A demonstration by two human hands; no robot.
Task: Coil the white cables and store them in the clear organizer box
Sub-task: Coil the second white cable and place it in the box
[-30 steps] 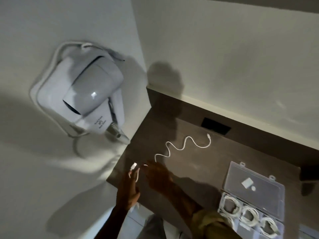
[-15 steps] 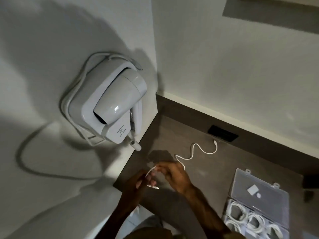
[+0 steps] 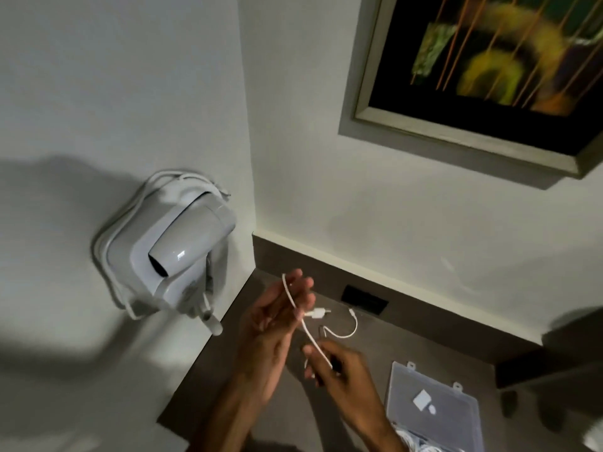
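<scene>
A thin white cable (image 3: 310,337) runs between both hands above the dark desk. My left hand (image 3: 277,318) is raised with the fingers up; the cable loops over its fingertips and one plug sticks out beside the thumb. My right hand (image 3: 336,370) pinches the cable lower down. The cable's free end (image 3: 350,324) curves over the desk behind the hands. The clear organizer box (image 3: 434,409) lies open at the lower right, lid flat, with coiled white cables (image 3: 414,443) in compartments at the bottom edge.
A white wall-mounted hair dryer (image 3: 176,252) hangs left of the desk corner. A dark socket plate (image 3: 363,300) sits in the desk's back rim. A framed picture (image 3: 489,70) hangs on the wall above. The desk's left edge (image 3: 208,350) drops off beside my left arm.
Both hands lifted the cable off the desk and wound part of it around the left fingers; the length lying on the desk shortened. The camera tilted upward, bringing the picture into view.
</scene>
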